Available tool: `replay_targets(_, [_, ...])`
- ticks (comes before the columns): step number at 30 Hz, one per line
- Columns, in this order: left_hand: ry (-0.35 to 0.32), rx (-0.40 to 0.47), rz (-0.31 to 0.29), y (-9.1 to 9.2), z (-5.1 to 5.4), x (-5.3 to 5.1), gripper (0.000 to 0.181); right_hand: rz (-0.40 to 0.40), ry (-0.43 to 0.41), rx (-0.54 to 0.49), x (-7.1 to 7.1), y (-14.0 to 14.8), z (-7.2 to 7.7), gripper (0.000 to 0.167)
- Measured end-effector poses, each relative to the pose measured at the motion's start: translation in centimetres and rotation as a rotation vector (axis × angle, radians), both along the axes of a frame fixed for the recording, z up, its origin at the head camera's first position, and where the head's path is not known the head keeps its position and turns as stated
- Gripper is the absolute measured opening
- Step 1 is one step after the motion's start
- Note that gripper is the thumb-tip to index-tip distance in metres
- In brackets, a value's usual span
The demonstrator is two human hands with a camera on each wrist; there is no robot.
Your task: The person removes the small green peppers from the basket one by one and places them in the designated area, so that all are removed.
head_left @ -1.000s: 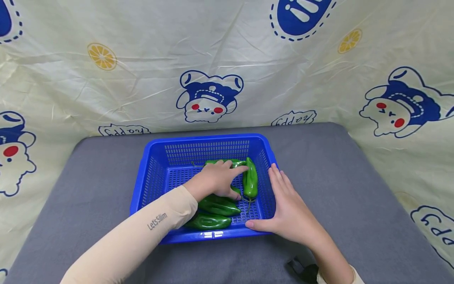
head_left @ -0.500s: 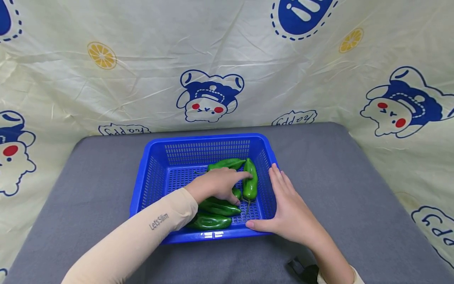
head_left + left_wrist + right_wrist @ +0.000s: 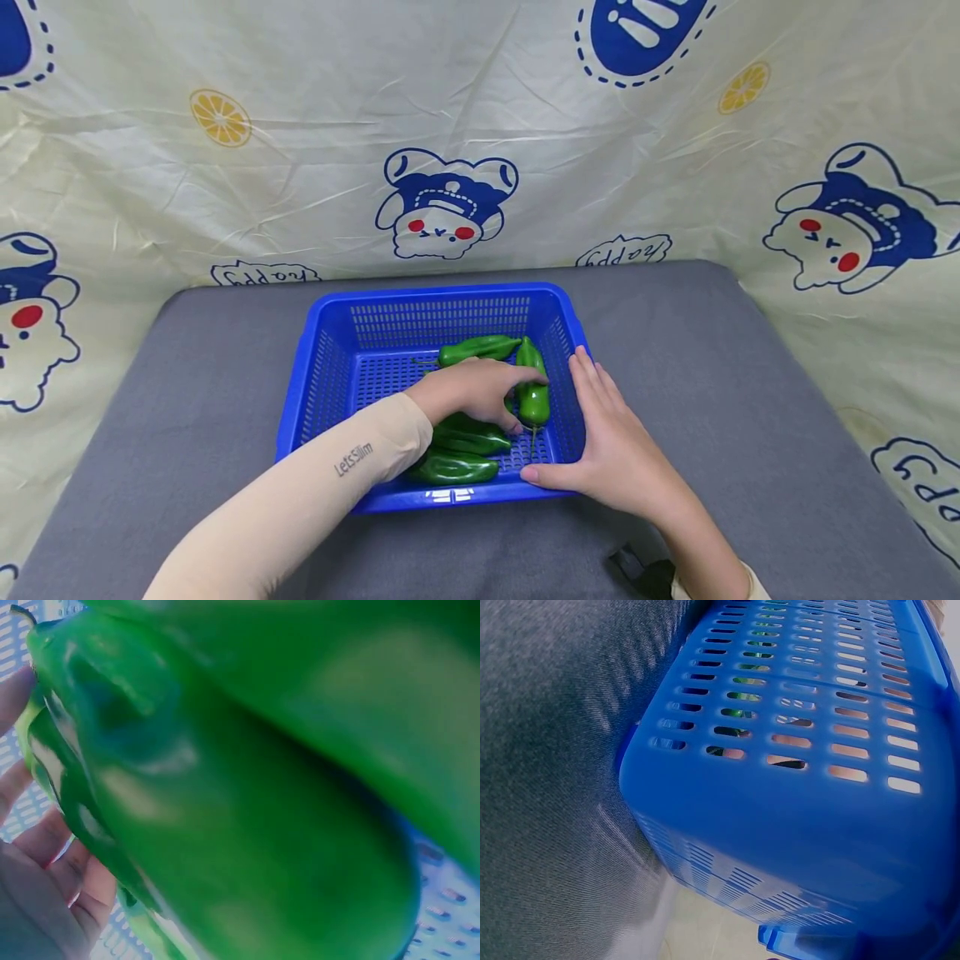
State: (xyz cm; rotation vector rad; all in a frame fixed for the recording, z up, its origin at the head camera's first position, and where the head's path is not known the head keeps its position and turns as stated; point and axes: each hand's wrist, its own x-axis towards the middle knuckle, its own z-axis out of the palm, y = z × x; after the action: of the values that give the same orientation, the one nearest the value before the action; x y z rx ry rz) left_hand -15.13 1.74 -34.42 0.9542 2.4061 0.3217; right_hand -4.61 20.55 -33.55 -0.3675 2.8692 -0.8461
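Several green peppers lie in the blue basket (image 3: pixel 420 293). My left hand (image 3: pixel 483 392) is down among them, its thumb and index finger spread in a curve toward the upright-lying pepper (image 3: pixel 533 402) at the right. In the left wrist view, the fingers (image 3: pixel 45 832) bend against peppers, and a large pepper (image 3: pixel 247 817) fills much of the picture. One pepper (image 3: pixel 480 349) lies along the back, another (image 3: pixel 455 467) by the near wall. My right hand (image 3: pixel 618 450) rests with straight fingers on the basket's right rim and its thumb on the near rim.
Grey cloth (image 3: pixel 675 358) covers the table, with a patterned sheet (image 3: pixel 315 175) behind it. A dark object (image 3: pixel 641 571) is beside my right wrist. The right wrist view shows the basket's slotted outer wall (image 3: pixel 742 772).
My left hand has shifted slightly right and toward the near side. The back pepper now lies tilted and is uncovered; the right pepper has moved a little. My right hand stays in place.
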Motion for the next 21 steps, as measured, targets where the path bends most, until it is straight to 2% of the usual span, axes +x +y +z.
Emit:
replay_targets(9, [0.003, 0.02, 0.043, 0.34, 0.06, -0.35, 0.071, 0.003, 0.007, -0.006, -0.01, 0.01, -0.01, 0.134])
replay_targets(21, [0.001, -0.007, 0.058, -0.08, -0.08, -0.45, 0.079, 0.007, 0.01, -0.005, 0.01, 0.05, -0.16, 0.134])
